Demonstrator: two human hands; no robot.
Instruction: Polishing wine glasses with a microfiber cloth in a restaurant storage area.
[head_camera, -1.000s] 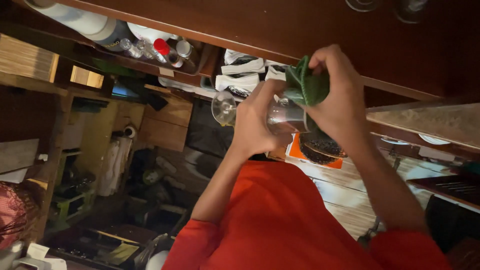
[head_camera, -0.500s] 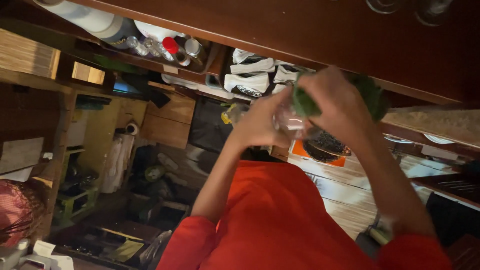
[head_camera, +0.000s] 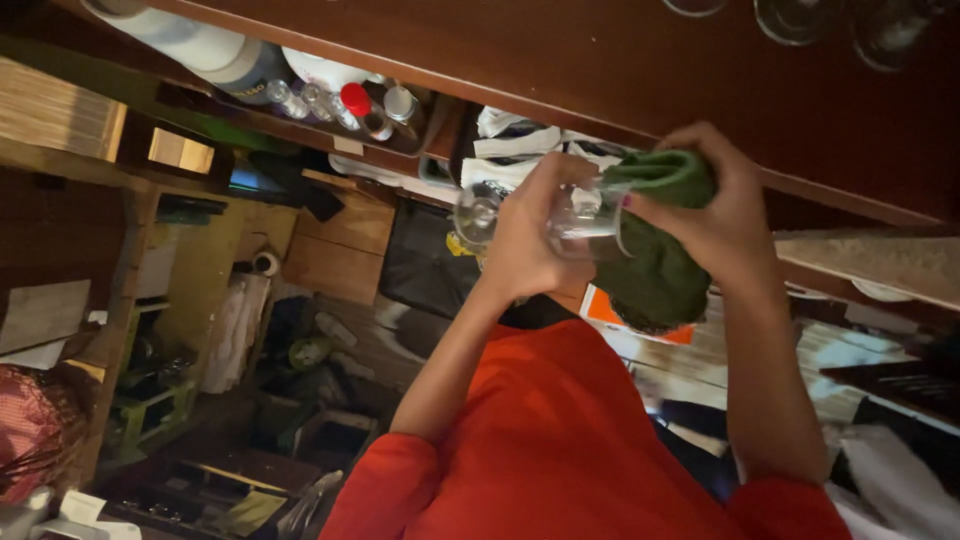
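Observation:
My left hand (head_camera: 527, 243) grips a clear stemmed glass (head_camera: 580, 215) lying sideways, its round foot (head_camera: 474, 214) pointing left. My right hand (head_camera: 722, 212) is closed on a dark green cloth (head_camera: 655, 270) and presses it against the open mouth of the glass. The cloth hangs down below my right hand and hides the rim. Both forearms come up from my orange-red sleeves (head_camera: 560, 440) at the bottom.
A dark wooden counter edge (head_camera: 600, 60) runs across the top, with glasses (head_camera: 800, 15) at the upper right. Small bottles (head_camera: 350, 100) and folded white cloths (head_camera: 510, 150) sit on a shelf behind the hands. Wooden shelving (head_camera: 60, 130) and clutter fill the left side.
The green cloth has shifted from on top of the glass to over its mouth, and my right hand has turned with it. My left hand keeps its hold on the glass.

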